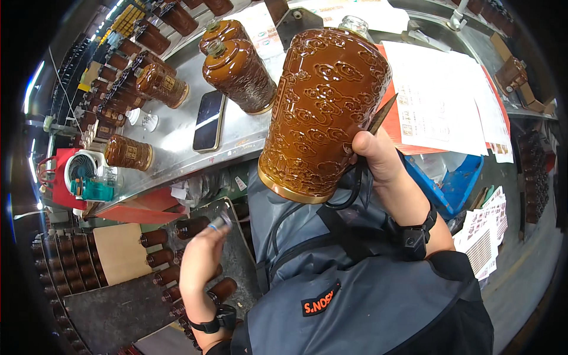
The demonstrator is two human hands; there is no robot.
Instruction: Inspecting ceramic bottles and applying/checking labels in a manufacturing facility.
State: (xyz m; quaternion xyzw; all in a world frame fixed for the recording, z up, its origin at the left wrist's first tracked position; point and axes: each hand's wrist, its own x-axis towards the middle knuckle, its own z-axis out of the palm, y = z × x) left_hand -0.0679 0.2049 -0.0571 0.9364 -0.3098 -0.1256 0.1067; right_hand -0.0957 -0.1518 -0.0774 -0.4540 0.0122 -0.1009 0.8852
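Note:
My right hand (381, 157) is closed round a large glossy brown bottle (325, 106) with raised cloud-like patterns, a gold base rim and a clear glass neck. The bottle is tilted, its base toward me. In the same hand is a pair of scissors (384, 113), its dark blade sticking up beside the bottle and its black handle loops below. My left hand (203, 257) is apart from the bottle, lower left, with its fingers pinched together. Something small, shiny and bluish (221, 222) shows at its fingertips, too blurred to name.
On the metal bench (177, 139) stand more brown bottles (239, 74), a phone (209, 121) and a small fan (83, 168). Printed sheets (435, 94) lie at the right, above a blue bin (452, 183). Rows of bottles (163, 257) fill the lower left beside a dark board (112, 310).

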